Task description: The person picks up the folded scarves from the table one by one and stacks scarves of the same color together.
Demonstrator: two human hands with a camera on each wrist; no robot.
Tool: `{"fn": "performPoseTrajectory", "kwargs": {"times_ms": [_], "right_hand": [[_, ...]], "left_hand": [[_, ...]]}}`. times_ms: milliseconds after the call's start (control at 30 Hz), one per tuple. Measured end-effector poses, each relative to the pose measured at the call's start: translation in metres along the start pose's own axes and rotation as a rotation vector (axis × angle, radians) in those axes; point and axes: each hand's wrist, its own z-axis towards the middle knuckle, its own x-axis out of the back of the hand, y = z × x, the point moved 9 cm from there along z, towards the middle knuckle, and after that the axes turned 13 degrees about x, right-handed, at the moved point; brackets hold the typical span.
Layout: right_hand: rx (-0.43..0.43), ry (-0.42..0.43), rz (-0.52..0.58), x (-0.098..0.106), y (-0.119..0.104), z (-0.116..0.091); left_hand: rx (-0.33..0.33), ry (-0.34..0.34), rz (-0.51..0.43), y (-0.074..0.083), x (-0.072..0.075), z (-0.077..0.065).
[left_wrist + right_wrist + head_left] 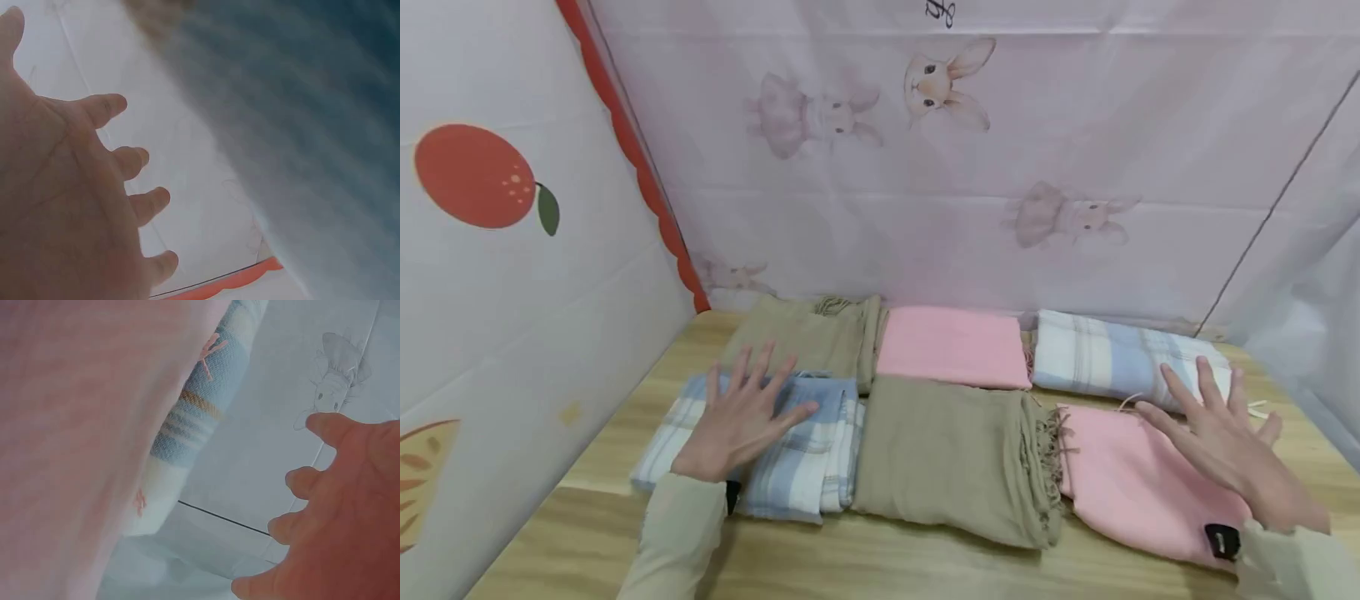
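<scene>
My left hand [737,421], fingers spread, hovers over a folded blue-and-white plaid scarf [801,475] at the front left. The left wrist view shows a gap between the palm [69,181] and the cloth [300,125]. Over the folded pink scarf [1142,492] at the front right, my right hand [1221,437] is spread as well, and it holds nothing. Its palm [350,512] stands off from the pink cloth [94,425] in the right wrist view. Between the hands lies a folded tan scarf [947,458] with twisted fringe along its right side.
Behind them a second row holds a tan scarf [805,342], a pink scarf [955,346] and a plaid scarf [1127,354], all folded. They lie on a wooden table [587,542]. A rabbit-print sheet [880,242] hangs behind, and a white fruit-print sheet [512,308] at left.
</scene>
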Motion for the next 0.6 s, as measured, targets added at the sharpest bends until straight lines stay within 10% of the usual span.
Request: {"fn": "performPoseTrajectory", "kwargs": {"times_ms": [300,600], "right_hand": [[0.191,0.227,-0.083,0.031,-0.029,0.018],[0.156,0.119,0.002,0.028,-0.045,0.024]], "left_hand": [[-0.1,0.111,0.064,0.02,0.022,0.005],[-0.148,0.087,0.094,0.042,0.023,0.008]]}}
